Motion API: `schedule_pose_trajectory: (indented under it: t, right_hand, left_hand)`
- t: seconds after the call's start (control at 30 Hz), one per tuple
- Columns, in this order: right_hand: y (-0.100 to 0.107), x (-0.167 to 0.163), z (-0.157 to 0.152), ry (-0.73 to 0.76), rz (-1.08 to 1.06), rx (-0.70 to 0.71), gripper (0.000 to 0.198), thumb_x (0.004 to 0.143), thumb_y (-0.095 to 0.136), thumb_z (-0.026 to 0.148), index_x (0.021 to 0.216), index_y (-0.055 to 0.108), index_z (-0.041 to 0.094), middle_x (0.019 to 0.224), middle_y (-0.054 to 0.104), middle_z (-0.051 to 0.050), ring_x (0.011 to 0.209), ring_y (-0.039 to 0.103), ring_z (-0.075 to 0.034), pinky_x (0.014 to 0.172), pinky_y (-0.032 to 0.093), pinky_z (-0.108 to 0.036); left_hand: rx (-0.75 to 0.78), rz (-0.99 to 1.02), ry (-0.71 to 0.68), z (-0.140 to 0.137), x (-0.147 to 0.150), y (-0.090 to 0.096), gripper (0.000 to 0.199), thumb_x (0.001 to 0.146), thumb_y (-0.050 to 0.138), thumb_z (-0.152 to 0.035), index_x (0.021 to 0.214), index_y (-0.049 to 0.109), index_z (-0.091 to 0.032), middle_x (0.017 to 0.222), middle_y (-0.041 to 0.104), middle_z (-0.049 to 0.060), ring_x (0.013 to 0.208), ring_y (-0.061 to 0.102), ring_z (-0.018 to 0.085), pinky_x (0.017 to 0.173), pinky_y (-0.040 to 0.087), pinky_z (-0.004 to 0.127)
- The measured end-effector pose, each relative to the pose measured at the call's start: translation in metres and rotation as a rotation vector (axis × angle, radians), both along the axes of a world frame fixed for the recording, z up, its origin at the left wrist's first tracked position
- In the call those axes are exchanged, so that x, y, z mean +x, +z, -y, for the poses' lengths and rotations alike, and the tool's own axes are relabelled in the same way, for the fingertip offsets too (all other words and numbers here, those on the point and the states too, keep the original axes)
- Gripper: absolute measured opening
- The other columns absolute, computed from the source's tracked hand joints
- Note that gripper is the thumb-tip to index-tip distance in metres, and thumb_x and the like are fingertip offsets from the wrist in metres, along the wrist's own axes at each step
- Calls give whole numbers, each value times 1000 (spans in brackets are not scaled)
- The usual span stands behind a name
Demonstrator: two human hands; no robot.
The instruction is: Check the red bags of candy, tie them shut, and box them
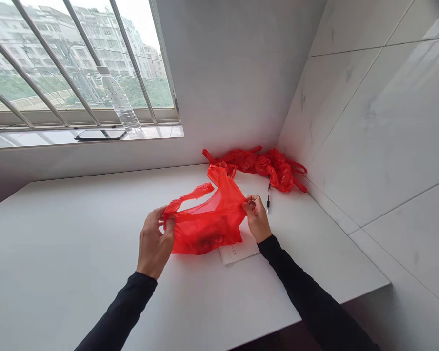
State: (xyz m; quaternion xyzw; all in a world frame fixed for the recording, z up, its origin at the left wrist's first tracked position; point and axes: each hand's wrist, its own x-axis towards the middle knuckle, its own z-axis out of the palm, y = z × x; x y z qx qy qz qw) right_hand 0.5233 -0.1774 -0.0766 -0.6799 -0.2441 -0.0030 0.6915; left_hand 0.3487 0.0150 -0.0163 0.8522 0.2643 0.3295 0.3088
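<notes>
A thin red plastic bag (208,219) is stretched between my two hands above the white table. My left hand (156,240) pinches its left edge near a handle loop. On the opposite side, my right hand (255,214) grips the bag's right edge between thumb and fingers. Something dark shows through the lower part of the bag, too blurred to name. Partly covered by the bag lies a white paper (237,253) with small print. Just beyond my right hand is a black pen (268,199).
Several crumpled red plastic bags (263,168) lie at the table's back right, against the tiled wall (380,126). On the windowsill stand a clear water bottle (120,105) and, lying flat, a dark phone or tablet (100,135). The white table (76,243) ends at a front edge.
</notes>
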Motion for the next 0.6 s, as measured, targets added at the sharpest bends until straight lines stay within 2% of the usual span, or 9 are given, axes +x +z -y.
schedule_pose_trajectory:
  t: [0.07, 0.13, 0.23, 0.33, 0.43, 0.5, 0.6]
  right_hand:
    - [4, -5, 0, 56, 2, -10, 32, 94, 54, 51, 108, 51, 23, 81, 57, 1, 68, 53, -15, 65, 46, -27]
    - [7, -10, -1, 88, 13, -27, 32, 93, 57, 53, 103, 55, 23, 77, 57, 2, 66, 52, -15, 64, 45, -27]
    - [3, -9, -2, 35, 18, -36, 33, 95, 53, 54, 84, 52, 22, 71, 52, 3, 64, 49, -14, 62, 42, -27]
    - [-2, -3, 0, -50, 21, -38, 28, 97, 49, 49, 90, 53, 22, 76, 54, 1, 67, 52, -16, 62, 45, -28]
    - [1, -7, 4, -145, 78, -14, 29, 93, 54, 41, 114, 53, 22, 97, 59, -6, 89, 58, -21, 83, 50, -37]
    - [9, -18, 5, -201, 212, 2, 31, 91, 55, 35, 119, 52, 23, 104, 58, -8, 98, 58, -23, 96, 47, -43]
    - [23, -36, -3, -91, 541, -69, 32, 93, 51, 27, 124, 55, 27, 112, 62, -8, 109, 58, -25, 103, 44, -47]
  left_hand:
    - [44, 15, -69, 4, 0, 2, 33, 92, 56, -43, 118, 60, -24, 115, 64, 7, 105, 60, 24, 87, 49, 36]
    - [98, 8, -106, 8, 1, 4, 26, 90, 59, -42, 107, 64, -23, 107, 63, 6, 100, 60, 24, 87, 48, 36]
    - [100, 30, -14, 9, 1, 8, 22, 91, 56, -42, 87, 66, -22, 95, 58, 5, 84, 56, 20, 76, 47, 32]
    - [11, 50, 117, 6, -1, 13, 31, 91, 56, -49, 86, 69, -22, 87, 56, 3, 73, 51, 18, 69, 44, 31]
    - [-188, 65, 96, 5, -3, 15, 35, 90, 57, -53, 100, 73, -23, 86, 63, 2, 72, 52, 17, 66, 43, 29]
    - [-284, 90, 39, 6, -3, 15, 36, 89, 59, -50, 107, 73, -23, 89, 67, 2, 75, 54, 18, 65, 44, 28]
    - [-341, 101, -17, 10, -2, 14, 31, 86, 61, -43, 106, 74, -22, 78, 64, 0, 68, 53, 16, 60, 43, 27]
